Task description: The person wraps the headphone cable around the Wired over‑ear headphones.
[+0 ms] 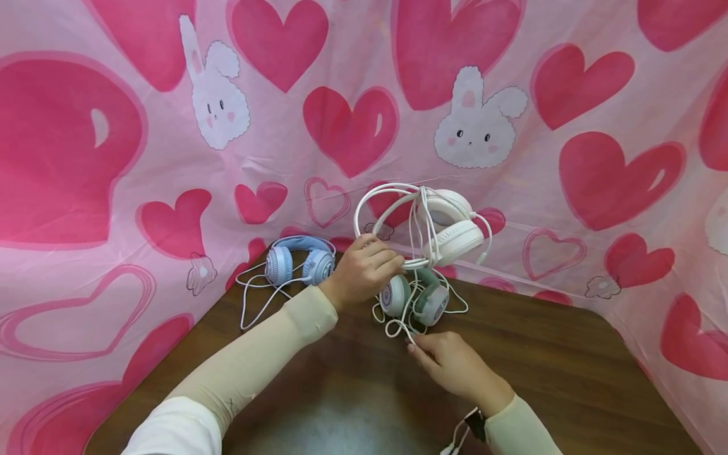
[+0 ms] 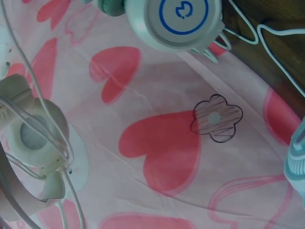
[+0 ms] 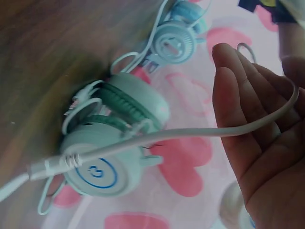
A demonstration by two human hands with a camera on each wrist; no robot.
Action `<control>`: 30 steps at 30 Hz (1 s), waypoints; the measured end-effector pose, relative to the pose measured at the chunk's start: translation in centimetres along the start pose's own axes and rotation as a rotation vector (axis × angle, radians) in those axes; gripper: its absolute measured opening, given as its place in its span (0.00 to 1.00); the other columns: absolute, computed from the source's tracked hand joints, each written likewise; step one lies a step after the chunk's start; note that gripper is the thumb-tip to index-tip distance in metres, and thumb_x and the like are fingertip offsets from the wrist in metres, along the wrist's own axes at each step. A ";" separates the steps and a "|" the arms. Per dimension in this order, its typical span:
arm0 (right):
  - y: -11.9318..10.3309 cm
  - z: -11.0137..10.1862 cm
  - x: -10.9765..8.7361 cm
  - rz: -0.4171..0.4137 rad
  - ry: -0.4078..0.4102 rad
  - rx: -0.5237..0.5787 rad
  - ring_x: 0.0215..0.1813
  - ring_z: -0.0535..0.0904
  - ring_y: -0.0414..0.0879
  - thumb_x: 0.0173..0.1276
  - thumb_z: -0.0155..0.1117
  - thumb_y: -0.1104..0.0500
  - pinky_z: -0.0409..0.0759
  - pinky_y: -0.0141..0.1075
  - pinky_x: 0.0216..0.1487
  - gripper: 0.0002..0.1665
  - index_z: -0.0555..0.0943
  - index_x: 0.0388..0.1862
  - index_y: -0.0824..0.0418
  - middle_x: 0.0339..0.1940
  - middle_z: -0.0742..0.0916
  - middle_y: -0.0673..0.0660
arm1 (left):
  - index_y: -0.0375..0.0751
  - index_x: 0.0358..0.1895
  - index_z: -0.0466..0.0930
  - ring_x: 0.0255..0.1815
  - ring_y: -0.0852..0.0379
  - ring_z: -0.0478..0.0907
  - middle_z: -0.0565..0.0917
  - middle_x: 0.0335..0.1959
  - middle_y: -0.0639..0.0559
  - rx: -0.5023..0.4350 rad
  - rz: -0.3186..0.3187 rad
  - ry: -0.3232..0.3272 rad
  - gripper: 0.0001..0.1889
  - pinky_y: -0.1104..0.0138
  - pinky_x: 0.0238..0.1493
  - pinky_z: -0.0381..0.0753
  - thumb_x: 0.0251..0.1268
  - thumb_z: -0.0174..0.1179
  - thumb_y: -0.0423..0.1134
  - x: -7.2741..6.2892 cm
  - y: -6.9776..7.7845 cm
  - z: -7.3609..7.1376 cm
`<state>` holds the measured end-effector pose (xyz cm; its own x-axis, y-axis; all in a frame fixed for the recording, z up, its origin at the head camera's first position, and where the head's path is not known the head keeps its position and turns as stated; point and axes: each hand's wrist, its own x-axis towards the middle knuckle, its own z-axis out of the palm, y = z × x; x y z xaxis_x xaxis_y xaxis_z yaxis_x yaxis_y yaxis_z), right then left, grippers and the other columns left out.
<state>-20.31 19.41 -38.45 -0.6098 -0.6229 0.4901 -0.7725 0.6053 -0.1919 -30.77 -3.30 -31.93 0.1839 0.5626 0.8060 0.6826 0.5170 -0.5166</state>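
Observation:
My left hand [image 1: 366, 270] grips the headband of white headphones [image 1: 462, 242], held up above the back of the table, with strands of their white cable [image 1: 430, 227] bunched round the band. The left hand itself is out of the left wrist view, where an ear cup of the white headphones [image 2: 56, 114] shows at the left edge. Lower down, my right hand [image 1: 457, 370] pinches a white cable between thumb and fingers. Across the right hand's fingers in the right wrist view runs the white cable [image 3: 190, 133], with a connector [image 3: 52, 167] at its lower left.
White-and-green headphones [image 1: 396, 295] lie on the brown table [image 1: 546, 366] beneath the raised pair, their cable looped around them. Light-blue headphones [image 1: 279, 265] sit further left with a loose cable. White plugs [image 1: 451, 449] dangle near the right wrist. A pink heart-patterned cloth [image 1: 352, 126] hangs behind the table.

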 end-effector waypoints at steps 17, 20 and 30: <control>-2.7 -4.5 -1.0 -0.359 0.120 0.080 0.35 0.77 0.30 0.70 0.62 0.59 0.77 0.25 0.36 0.05 0.84 0.42 0.55 0.35 0.84 0.42 | 0.40 0.39 0.86 0.37 0.55 0.80 0.87 0.35 0.52 0.004 0.002 -0.052 0.09 0.58 0.50 0.74 0.65 0.62 0.41 -1.3 -0.7 0.0; -2.9 -5.1 -1.2 -0.371 0.135 0.078 0.35 0.76 0.30 0.71 0.61 0.59 0.76 0.24 0.36 0.05 0.83 0.42 0.55 0.35 0.84 0.42 | 0.40 0.39 0.86 0.37 0.55 0.80 0.87 0.35 0.52 0.000 0.006 -0.057 0.09 0.58 0.51 0.75 0.65 0.63 0.42 -1.6 -0.7 0.0; -2.9 -7.1 -0.8 -0.422 0.172 0.074 0.36 0.79 0.33 0.75 0.55 0.56 0.78 0.26 0.36 0.11 0.84 0.44 0.59 0.38 0.85 0.46 | 0.40 0.38 0.86 0.36 0.54 0.80 0.87 0.34 0.52 -0.026 0.015 -0.064 0.08 0.58 0.50 0.75 0.65 0.63 0.40 -2.6 -0.5 0.4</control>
<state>-16.26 21.70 -32.22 -0.2053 -0.7123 0.6712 -0.9614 0.2753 -0.0019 -31.86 -4.73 -33.90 0.1494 0.6103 0.7780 0.6981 0.4920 -0.5201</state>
